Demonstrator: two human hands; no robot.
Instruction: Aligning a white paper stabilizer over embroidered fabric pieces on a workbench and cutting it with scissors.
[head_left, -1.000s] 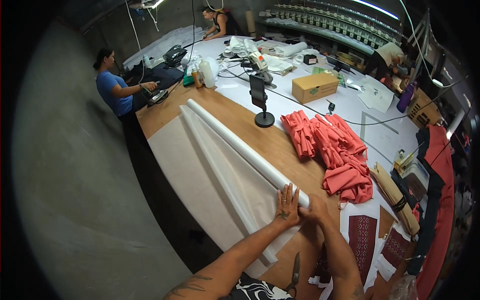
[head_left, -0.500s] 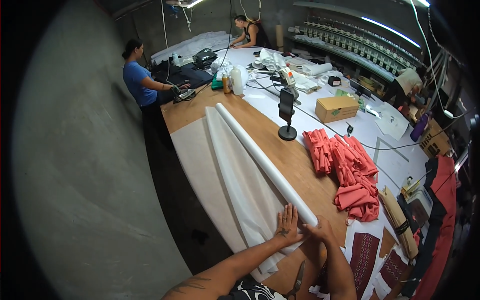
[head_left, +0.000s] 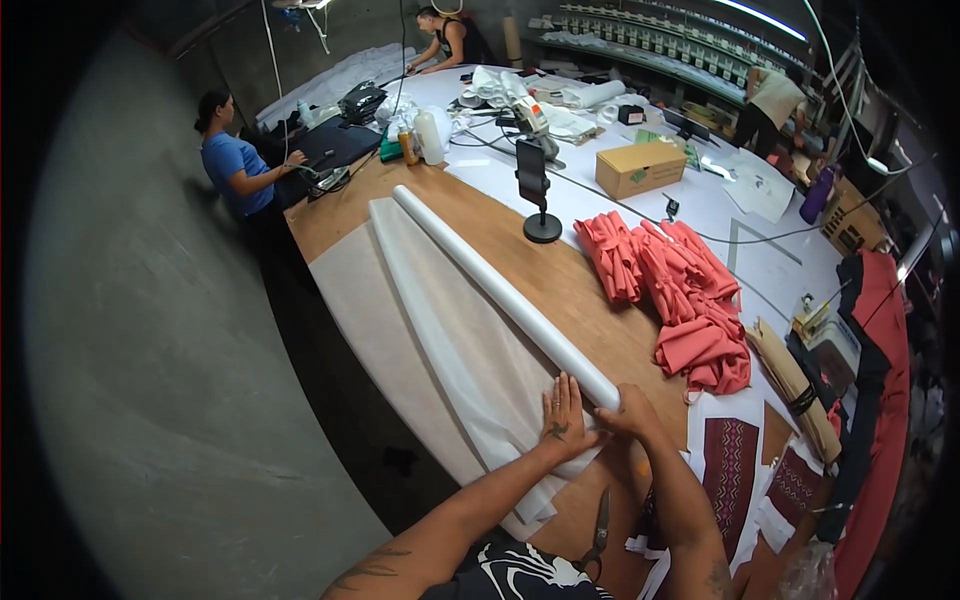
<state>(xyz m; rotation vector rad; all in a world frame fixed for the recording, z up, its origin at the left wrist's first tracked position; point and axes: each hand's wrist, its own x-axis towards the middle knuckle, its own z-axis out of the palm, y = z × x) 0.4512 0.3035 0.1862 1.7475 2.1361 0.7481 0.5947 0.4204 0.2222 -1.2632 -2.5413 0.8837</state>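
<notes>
A long white roll of thin, sheer material [head_left: 500,290] lies slantwise along the brown tabletop, its near end toward me. Part of the sheet [head_left: 455,350] is unrolled to the left, lying in a loose fold. My left hand [head_left: 568,418] is flat on the sheet beside the roll's near end, fingers stretched out. At that same end, my right hand [head_left: 630,412] grips the roll, its fingers partly hidden. Dark-bladed scissors [head_left: 601,530] lie on the table between my forearms.
Coral-red fabric bundles [head_left: 690,300] sit right of the roll, with patterned maroon cloth pieces [head_left: 730,465] nearer. A phone on a stand [head_left: 535,190] and a cardboard box [head_left: 640,168] stand farther back. Co-workers [head_left: 240,165] are around the table; a grey wall [head_left: 190,350] runs along the left.
My view has shifted, so the scene sits higher and more to the left. Both hands stay at the roll's near end; the sheet's fold lies a little differently.
</notes>
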